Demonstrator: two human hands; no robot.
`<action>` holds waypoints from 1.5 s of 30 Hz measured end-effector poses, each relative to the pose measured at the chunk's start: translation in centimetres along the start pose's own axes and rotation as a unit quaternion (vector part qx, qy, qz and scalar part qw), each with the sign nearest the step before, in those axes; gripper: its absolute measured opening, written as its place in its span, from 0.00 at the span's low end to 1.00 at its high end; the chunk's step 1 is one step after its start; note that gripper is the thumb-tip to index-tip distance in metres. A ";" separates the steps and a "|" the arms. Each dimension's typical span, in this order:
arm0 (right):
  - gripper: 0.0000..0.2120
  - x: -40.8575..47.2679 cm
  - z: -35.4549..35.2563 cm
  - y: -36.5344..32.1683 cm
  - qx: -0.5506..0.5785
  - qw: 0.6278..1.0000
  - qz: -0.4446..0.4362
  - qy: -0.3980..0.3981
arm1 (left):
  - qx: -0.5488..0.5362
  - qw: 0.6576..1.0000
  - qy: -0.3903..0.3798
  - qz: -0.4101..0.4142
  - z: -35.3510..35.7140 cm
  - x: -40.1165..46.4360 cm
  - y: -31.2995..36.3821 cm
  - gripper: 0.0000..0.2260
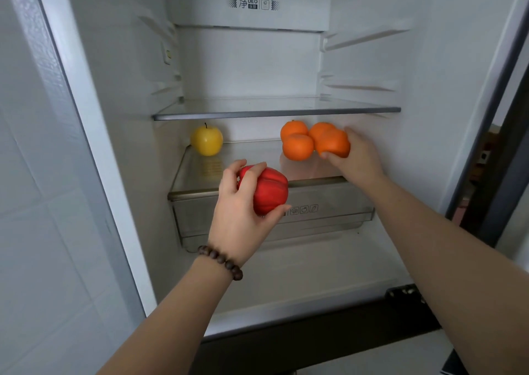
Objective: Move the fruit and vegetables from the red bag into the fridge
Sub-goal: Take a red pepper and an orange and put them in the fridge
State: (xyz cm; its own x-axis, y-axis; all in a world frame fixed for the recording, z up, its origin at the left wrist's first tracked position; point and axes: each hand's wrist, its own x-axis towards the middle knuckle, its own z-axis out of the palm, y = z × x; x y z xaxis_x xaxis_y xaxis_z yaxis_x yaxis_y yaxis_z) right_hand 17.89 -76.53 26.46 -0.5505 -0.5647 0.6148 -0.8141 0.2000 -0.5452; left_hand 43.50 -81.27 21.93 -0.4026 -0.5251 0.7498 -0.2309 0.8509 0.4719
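The fridge stands open in front of me. My left hand (239, 203) grips a red bell pepper (267, 191) just in front of the lower glass shelf (197, 185). My right hand (356, 157) holds an orange (333, 142) at the right of that shelf, against three other oranges (297, 145) lying there. A yellow apple (206, 140) sits at the shelf's back left. The red bag is out of view.
A clear crisper drawer (329, 217) hangs under the lower shelf. An upper glass shelf (274, 111) spans the fridge above the fruit. The fridge's white floor (286, 274) lies below the drawer. The door frame (71, 117) runs down the left.
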 end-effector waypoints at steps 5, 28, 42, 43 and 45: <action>0.33 -4.7 -0.2 -1.4 0.068 0.996 -0.019 0.060 | -0.017 1.000 -0.011 -0.002 -0.9 -0.4 0.1 0.34; 0.38 -11.5 4.0 -0.2 0.593 0.620 0.514 0.023 | -0.151 0.980 -0.117 -0.047 -1.1 -2.9 -0.3 0.33; 0.36 -16.2 1.3 0.1 0.585 0.630 0.508 0.049 | -0.260 0.951 -0.169 0.001 -1.9 3.5 3.8 0.39; 0.36 -16.7 0.9 0.1 0.587 0.630 0.506 0.050 | -0.257 0.948 -0.187 0.000 -1.5 4.2 4.1 0.40; 0.34 -17.6 0.2 -0.1 0.590 0.630 0.503 0.051 | -0.231 0.948 -0.220 0.001 -0.5 5.5 4.5 0.41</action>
State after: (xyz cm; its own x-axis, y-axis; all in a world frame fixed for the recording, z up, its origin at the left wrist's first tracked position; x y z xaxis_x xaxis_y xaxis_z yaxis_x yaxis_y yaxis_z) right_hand 27.65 -66.76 15.61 -0.7359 -0.5610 -0.3792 0.6266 -0.3520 -0.6953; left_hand 40.68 -80.36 28.42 -0.7561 -0.3795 0.5333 0.1415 0.7007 0.6993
